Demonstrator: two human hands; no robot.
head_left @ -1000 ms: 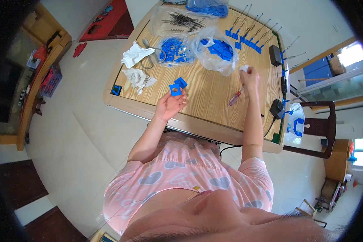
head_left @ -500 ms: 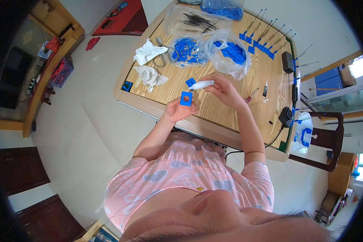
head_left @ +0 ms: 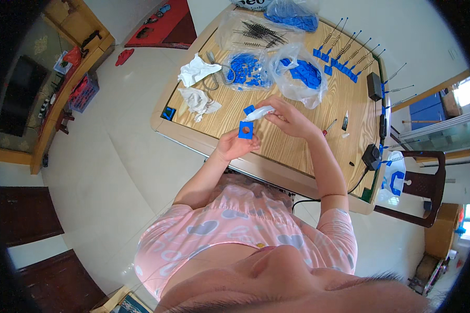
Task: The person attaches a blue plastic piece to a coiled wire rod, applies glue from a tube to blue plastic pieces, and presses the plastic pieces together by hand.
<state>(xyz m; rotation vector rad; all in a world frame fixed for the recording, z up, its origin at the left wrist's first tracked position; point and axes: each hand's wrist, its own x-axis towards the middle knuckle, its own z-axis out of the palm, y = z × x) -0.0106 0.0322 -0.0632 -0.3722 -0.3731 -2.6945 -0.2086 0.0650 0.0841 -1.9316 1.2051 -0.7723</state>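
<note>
Ideally, my half-curled left hand (head_left: 235, 146) grips the holed blue plastic square (head_left: 241, 131) steadily while my right hand (head_left: 292, 118) (pinching the slim white plastic tube (head_left: 258, 113)) squeezes lightly.

The head camera, the left one of a side-by-side pair worn on the person's head, looked steeply down and outward over the wearer's pink top (head_left: 206, 216). Part of the wearer's head (head_left: 266, 279) lay closest to the lens, along the lower edge. The forearms (head_left: 329, 169) reached away from there, so the left hand (head_left: 237, 146) and right hand (head_left: 292, 120) were seen from above at middle range, near the centre. The bench (head_left: 292, 154) spread slantwise beneath and beyond them. The wide fisheye also took in the floor (head_left: 104, 146) and a wooden cabinet (head_left: 100, 48) leftward, and a dark chair (head_left: 424, 181) rightward; straight edges bowed near the rim, with black corners around.
</note>
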